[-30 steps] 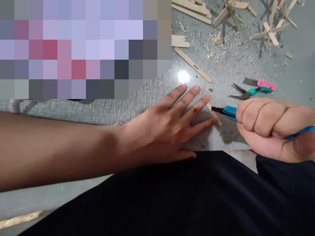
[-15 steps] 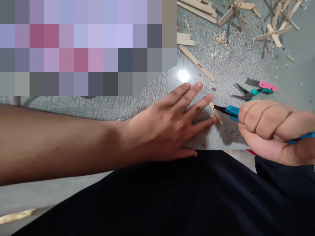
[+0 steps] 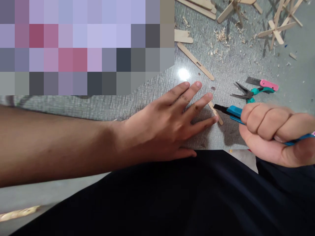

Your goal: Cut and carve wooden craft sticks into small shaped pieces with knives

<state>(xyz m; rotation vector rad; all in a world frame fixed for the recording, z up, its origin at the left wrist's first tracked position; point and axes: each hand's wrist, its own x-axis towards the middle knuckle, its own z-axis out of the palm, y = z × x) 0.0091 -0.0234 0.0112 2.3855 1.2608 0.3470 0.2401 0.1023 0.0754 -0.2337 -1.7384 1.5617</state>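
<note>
My left hand [image 3: 172, 118] lies spread on the grey table, its fingertips pressing a wooden craft stick [image 3: 218, 116] that is partly hidden under the fingers. Wrapped in the fist of my right hand [image 3: 273, 131] is a blue utility knife [image 3: 235, 112]. Its dark blade tip is at the stick, between two fingers of my left hand; whether it touches the wood I cannot tell. Another craft stick [image 3: 206, 70], with a small slot cut in its middle, lies beyond my left fingertips.
Open needle-nose pliers [image 3: 249, 93] and a pink-handled cutter [image 3: 269, 85] lie beyond my right hand. Farther off are wood shavings [image 3: 221, 34], stacked sticks [image 3: 201, 8] and crossed-stick assemblies [image 3: 275, 29]. The table's near edge [image 3: 214, 149] runs along my dark clothing. The upper left is pixelated.
My right hand and the knife have shifted very slightly to the right. My left hand stays spread in place over the stick.
</note>
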